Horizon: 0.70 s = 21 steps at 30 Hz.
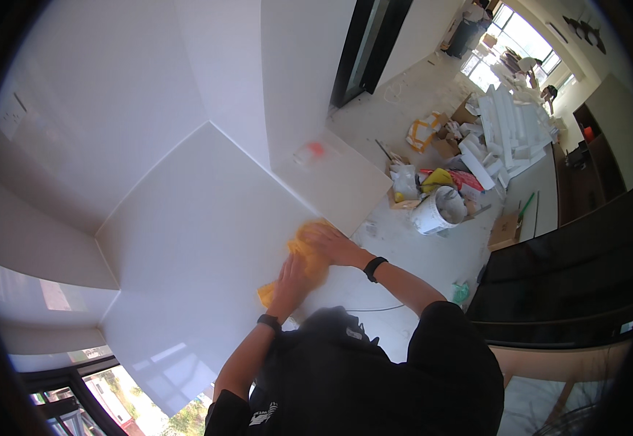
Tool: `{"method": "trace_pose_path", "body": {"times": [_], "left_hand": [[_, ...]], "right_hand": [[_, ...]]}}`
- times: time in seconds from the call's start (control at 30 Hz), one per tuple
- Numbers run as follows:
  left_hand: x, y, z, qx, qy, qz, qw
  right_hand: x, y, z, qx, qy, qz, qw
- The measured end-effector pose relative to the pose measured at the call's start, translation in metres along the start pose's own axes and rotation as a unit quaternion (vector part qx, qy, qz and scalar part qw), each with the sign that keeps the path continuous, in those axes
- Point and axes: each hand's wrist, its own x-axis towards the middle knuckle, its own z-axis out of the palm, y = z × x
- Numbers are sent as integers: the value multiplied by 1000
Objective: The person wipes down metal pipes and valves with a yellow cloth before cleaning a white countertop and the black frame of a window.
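Observation:
A yellow cloth (311, 256) is bunched on a glossy white panel surface (202, 229), close to its right edge. Over the far end of the cloth my right hand (335, 244) presses down, fingers curled on the fabric. My left hand (291, 280) grips the nearer part, and a folded yellow corner sticks out to its left. The cloth is slightly blurred, and some of it is hidden beneath both hands. Each wrist wears a black band.
Beyond the panel's edge, a white bucket (441, 211) stands on the dusty floor by an open carton (403, 185) of rubbish. White foam boards (504, 131) are heaped farther back. Several people work near the far window (523, 32). A dark glossy panel (556, 272) is at right.

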Motion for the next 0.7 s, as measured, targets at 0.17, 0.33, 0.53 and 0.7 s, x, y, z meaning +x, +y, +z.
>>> {"method": "trace_pose_path", "body": {"times": [0.17, 0.33, 0.53, 0.7], "left_hand": [[32, 31, 30, 186, -16, -27, 982], [27, 29, 32, 211, -23, -21, 977], [2, 28, 19, 187, -5, -10, 982], [-53, 17, 1, 149, 30, -58, 987]], "right_hand": [[-2, -4, -2, 43, 67, 50, 996], [-3, -8, -1, 41, 52, 81, 994], [-6, -30, 18, 34, 57, 116, 991], [11, -76, 35, 91, 58, 71, 992]]}}
